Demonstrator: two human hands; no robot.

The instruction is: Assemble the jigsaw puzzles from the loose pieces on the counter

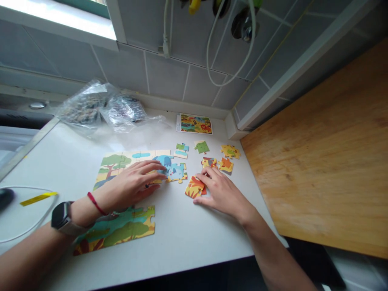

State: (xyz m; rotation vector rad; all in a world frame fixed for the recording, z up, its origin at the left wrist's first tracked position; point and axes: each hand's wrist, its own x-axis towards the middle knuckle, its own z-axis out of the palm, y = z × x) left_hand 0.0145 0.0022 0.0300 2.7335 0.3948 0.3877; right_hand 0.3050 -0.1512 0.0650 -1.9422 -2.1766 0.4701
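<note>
My left hand, with a watch and red band at its wrist, lies over the partly assembled jigsaw puzzle. Its fingers are stretched out and the fingertips rest near the blue elephant pieces. My right hand has thumb and index finger at opposite edges of an orange and yellow puzzle piece; another orange piece is partly hidden beneath the fingers. Just beyond that hand are loose pieces: one orange, one yellow, one green and one blue-green.
A picture card lies near the tiled wall. Clear plastic bags with contents sit at the back left. A wooden board stands along the right side. On the left are a white cable and a yellow strip.
</note>
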